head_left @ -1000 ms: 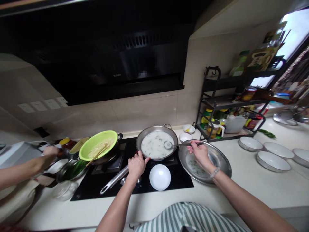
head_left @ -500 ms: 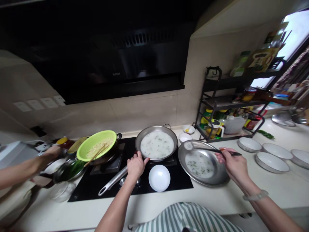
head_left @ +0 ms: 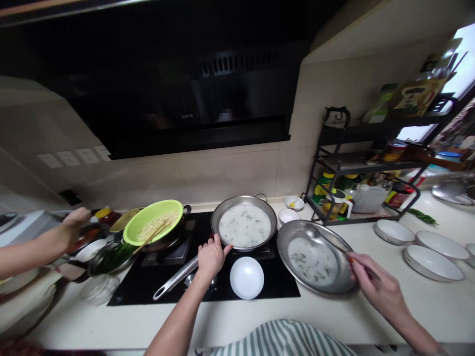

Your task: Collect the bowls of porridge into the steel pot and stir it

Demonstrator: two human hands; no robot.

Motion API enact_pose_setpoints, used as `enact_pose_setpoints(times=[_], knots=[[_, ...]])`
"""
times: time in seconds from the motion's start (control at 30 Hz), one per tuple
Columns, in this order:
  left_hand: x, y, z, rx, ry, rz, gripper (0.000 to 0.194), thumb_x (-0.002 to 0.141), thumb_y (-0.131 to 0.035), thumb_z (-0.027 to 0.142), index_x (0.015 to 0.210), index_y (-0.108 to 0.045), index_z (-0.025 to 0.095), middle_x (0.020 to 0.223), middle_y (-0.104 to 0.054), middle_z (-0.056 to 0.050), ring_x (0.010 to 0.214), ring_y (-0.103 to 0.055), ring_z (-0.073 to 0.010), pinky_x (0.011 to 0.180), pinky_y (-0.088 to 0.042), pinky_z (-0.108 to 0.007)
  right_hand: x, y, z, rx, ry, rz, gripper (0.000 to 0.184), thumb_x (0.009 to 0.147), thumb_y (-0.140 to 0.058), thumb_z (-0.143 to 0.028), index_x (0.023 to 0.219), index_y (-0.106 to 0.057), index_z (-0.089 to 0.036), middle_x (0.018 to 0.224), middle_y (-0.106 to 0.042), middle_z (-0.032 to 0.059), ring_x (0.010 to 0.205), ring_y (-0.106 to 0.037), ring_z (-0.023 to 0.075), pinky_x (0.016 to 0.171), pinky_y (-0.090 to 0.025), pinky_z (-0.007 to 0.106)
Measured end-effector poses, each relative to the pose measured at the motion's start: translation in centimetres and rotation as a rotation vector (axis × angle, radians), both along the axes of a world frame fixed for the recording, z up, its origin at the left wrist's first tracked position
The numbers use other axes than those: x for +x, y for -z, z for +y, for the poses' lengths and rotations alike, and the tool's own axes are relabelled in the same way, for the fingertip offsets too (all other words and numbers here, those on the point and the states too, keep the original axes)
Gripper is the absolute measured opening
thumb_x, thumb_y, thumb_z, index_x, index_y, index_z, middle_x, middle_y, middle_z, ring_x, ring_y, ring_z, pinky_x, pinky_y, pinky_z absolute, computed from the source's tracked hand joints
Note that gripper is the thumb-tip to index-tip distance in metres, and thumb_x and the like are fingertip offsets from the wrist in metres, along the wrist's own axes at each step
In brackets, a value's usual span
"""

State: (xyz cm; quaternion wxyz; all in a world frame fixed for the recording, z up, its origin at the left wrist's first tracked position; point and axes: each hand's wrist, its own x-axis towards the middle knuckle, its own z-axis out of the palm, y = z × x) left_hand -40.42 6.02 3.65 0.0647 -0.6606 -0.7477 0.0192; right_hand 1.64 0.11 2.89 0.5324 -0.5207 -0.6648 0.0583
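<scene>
Okay so at the far left of the frame another person's hand point(head_left: 77, 217) hovered by the jars and bowls. Next to that, a metal bowl point(head_left: 128, 261) held long greens, and a clear glass jar point(head_left: 99, 289) stood at the counter's left. The lime green basin point(head_left: 130, 223) sat tilted on a dark pot point(head_left: 181, 232), pale strips inside, chopsticks point(head_left: 151, 237) across its edge.

Mid-frame, the steel pan point(head_left: 215, 217) on the cooktop point(head_left: 129, 287) held milky liquid flecked with green. The left hand point(head_left: 210, 257) was on it where handle meets rim; couldn't tell how tight. A white bowl point(head_left: 247, 278) sat just below, nothing in it, with bare counter point(head_left: 237, 316) below the cooktop.

Right of center, the wide steel basin point(head_left: 345, 279) lapped over the cooktop's edge, holding more of the same liquid. The right hand point(head_left: 374, 279) gripped the ladle point(head_left: 312, 231), scoop over its upper part. Further right: white bowls point(head_left: 394, 231), plus open counter toward the bottom.
</scene>
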Motion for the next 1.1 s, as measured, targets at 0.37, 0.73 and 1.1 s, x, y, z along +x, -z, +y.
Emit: enact_pose_setpoints(times=[0.37, 0.73, 1.1], knots=[[0.0, -0.1, -0.1, 0.007, -0.001, -0.005, 0.060, 0.091, -0.035, 0.060, 0.117, -0.052, 0.009, 0.096, -0.065, -0.018, 0.086, -0.065, -0.0312, 0.076, -0.043, -0.039, -11.3, -2.8, 6.8, -0.281, -0.203, 0.495, 0.031, 0.082, -0.058, -0.048, 0.094, -0.061, -0.020, 0.061, -0.064, 0.0038, 0.050, -0.060, 0.0198, 0.051, -0.052, 0.033], [0.1, -0.1, 0.0, 0.000, -0.012, -0.014, 0.059, 0.091, -0.037, 0.059, 0.121, -0.050, 0.010, 0.097, -0.065, -0.017, 0.088, -0.065, -0.0305, 0.078, -0.042, -0.040, -14.7, 0.6, 10.6, -0.391, -0.201, 0.548, 0.036, 0.078, -0.058, -0.048, 0.093, -0.061, -0.015, 0.055, -0.061, 0.0018, 0.048, -0.060, 0.0179, 0.045, -0.048, 0.028], [0.0, 0.0, 0.0, -0.002, -0.012, -0.020, 0.059, 0.091, -0.035, 0.061, 0.117, -0.051, 0.010, 0.097, -0.064, -0.017, 0.088, -0.065, -0.0306, 0.078, -0.042, -0.039, -14.0, -1.6, 10.3, -0.409, -0.129, 0.879, 0.029, 0.070, -0.071, -0.041, 0.082, -0.056, -0.020, 0.054, -0.064, 0.0026, 0.049, -0.062, 0.0191, 0.039, -0.047, 0.026]])
